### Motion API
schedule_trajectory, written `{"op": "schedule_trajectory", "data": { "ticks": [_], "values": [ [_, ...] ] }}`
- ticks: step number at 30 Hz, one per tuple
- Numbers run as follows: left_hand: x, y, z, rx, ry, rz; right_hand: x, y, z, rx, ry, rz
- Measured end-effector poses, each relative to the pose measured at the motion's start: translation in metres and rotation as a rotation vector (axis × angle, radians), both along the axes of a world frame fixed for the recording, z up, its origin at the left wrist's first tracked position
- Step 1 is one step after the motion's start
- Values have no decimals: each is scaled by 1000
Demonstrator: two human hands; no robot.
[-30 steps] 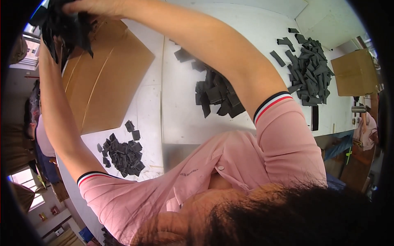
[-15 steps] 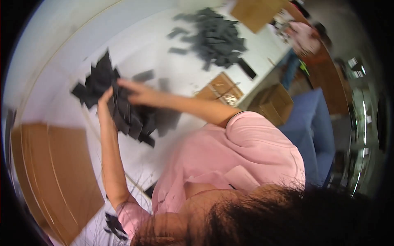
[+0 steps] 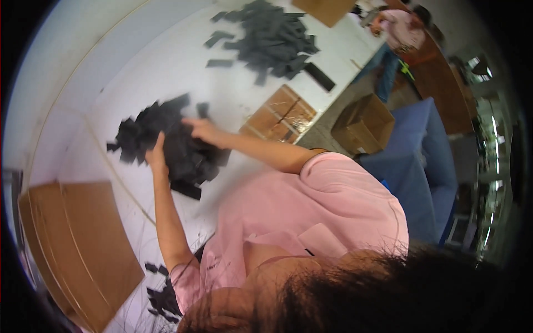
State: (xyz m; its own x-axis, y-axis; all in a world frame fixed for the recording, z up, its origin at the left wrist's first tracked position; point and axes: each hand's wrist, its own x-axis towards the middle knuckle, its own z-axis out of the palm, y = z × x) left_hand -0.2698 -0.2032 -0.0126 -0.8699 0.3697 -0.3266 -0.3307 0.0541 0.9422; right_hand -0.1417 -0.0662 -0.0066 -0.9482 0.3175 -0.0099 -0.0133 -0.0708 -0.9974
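Note:
A heaped pile of flat black rectangular pieces [image 3: 180, 147] lies on the white table in front of me. My left hand [image 3: 157, 159] is at the pile's near left side, with one digit stretched up over the pieces and the others partly hidden. At the right side of the heap, my right hand [image 3: 206, 133] has its index finger stretched out to the left, touching or just over the pieces. Neither hand visibly grips a piece. What these pieces are made of, I cannot tell.
Farther off lies a second pile of dark grey strips [image 3: 272, 41]. A taped brown carton [image 3: 280, 115] sits near the table edge. A large cardboard box [image 3: 83, 244] stands at left; an open box [image 3: 363, 125] and blue-covered furniture [image 3: 413, 161] are right. Another person [image 3: 402, 30] is at far right.
The bunch of black pieces raised at the left has dropped into a lower, spread heap. My hands have moved slightly right and apart, and the whole view has shifted.

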Motion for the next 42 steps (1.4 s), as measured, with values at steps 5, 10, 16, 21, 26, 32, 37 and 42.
{"op": "schedule_trajectory", "data": {
  "ticks": [5, 10, 16, 21, 26, 32, 37, 42],
  "values": [
    [6, 2, -17, 56, 132, -26, -5, -7, -1, -6, -135, -120],
    [14, 2, -33, -75, 176, -69, -12, -6, -21, 313, -192, -134],
    [17, -1, -21, 192, -166, -172, -9, 3, -39, 363, -206, -205],
    [40, 0, 1, 276, -241, -134, -7, -1, 12, 226, -293, -245],
    [44, 0, -28, 58, -90, -93, -25, -2, -26, 418, -416, -235],
    [55, -23, 2, 76, -24, 69, -30, -25, -4, 158, -224, -231],
    [43, -28, -16, -295, 82, -9, -32, -15, -20, 345, -368, -227],
    [47, -23, -33, -393, 151, 13, -10, 12, -13, 293, -382, -201]
  ]
}}
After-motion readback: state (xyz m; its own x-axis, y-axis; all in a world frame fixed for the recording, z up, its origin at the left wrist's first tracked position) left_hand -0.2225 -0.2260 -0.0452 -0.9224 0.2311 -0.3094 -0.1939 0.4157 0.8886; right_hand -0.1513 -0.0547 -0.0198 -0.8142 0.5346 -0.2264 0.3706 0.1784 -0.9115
